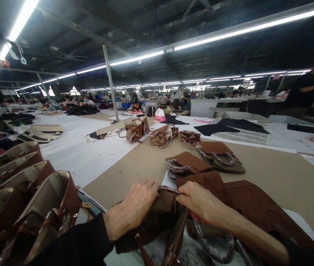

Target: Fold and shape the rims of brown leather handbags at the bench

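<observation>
A dark brown handbag stands open right in front of me, its mouth facing up. My left hand has its fingers curled over the far left part of the rim. At the rim's far right corner, my right hand pinches the edge between thumb and fingers. Something red shows beneath the right hand, too small to name. Close to my right forearm is a plastic-wrapped handle. Flat brown bag pieces lie just beyond that forearm.
Several open brown bags stand in a row at the left. Flat bags with wrapped handles and several small upright bags lie farther off on brown paper. A metal pole rises behind. Another person stands at the far right.
</observation>
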The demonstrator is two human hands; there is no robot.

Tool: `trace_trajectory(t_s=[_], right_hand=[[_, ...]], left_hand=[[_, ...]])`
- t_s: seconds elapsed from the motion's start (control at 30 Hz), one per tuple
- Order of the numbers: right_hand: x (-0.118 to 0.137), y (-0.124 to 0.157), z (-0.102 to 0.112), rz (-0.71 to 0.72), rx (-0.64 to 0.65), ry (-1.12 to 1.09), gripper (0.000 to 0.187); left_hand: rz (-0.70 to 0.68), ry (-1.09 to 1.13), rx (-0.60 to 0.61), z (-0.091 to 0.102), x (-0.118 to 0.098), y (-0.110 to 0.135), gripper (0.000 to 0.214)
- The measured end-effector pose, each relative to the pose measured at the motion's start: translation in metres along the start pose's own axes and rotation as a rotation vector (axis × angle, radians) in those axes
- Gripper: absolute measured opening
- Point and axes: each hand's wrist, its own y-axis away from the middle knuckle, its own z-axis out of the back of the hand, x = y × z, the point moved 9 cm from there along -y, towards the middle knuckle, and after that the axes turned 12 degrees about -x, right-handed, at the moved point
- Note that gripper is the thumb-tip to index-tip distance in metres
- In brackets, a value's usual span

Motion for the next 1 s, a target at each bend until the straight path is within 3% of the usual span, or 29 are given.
trace_trajectory(t_s=[0.13, 0.4, 0.73, 1.0], right_hand=[[0.006, 0.003, 0.003, 0.029, -0.047, 0.046, 0.025], [0.004, 0.003, 0.002, 0.052, -0.082, 0.082, 0.024], [0.008, 0.003, 0.005, 0.057, -0.093, 0.162, 0.025], [0.017, -0.003, 0.012, 0.1, -0.279, 0.389, 0.011]], left_hand=[[0.01, 0.103, -0.037, 0.003, -0.007, 0.01, 0.034], [0.049, 0.329, -0.107, 0.009, 0.0, 0.002, 0.014], [0.146, 0.333, -0.177, 0.008, 0.006, -0.007, 0.014], [0.173, 0.327, -0.177, 0.002, 0.004, -0.01, 0.016]])
